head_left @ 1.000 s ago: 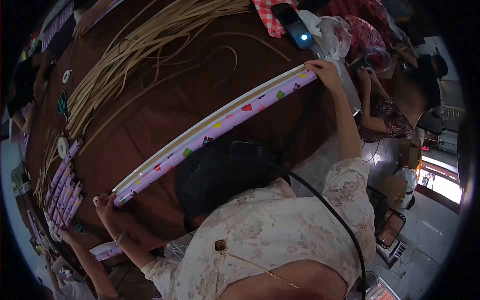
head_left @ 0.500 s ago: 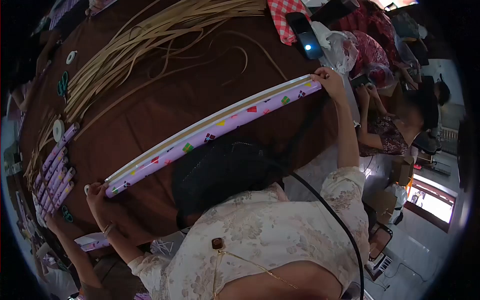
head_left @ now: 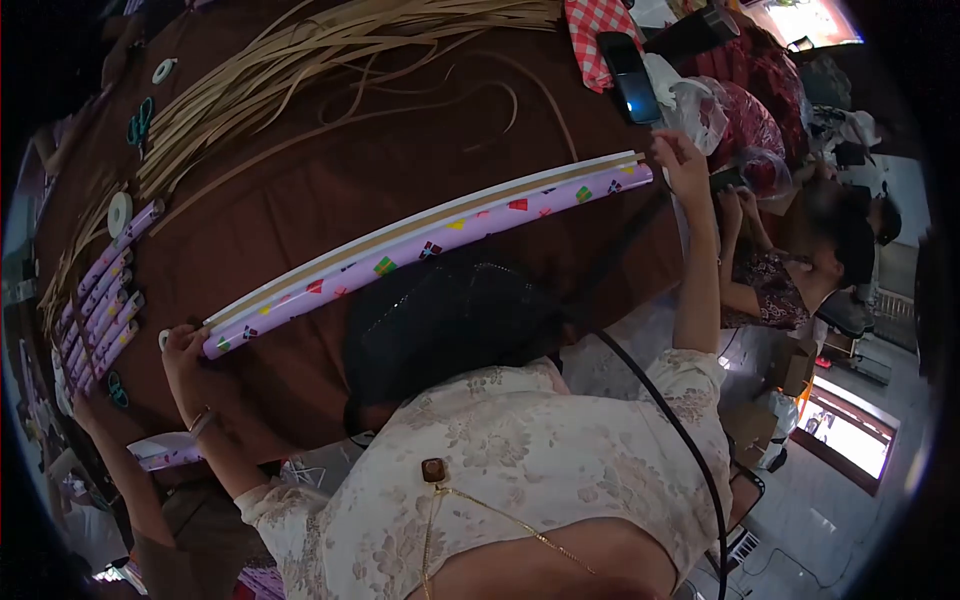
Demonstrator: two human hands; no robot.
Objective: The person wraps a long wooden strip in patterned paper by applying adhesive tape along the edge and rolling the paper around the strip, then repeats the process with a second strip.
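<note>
The roll (head_left: 420,245) lay across the bench (head_left: 330,170), with the left hand (head_left: 182,352) and the right hand (head_left: 685,160) each apparently clamped on one end. Even, level tension from both hands would hold the pale strip (head_left: 430,214) straight.

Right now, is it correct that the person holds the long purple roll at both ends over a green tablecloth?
Not quite: the head view shows the tablecloth is dark brown, not green. The left hand and right hand do hold the long purple roll at its ends.
</note>
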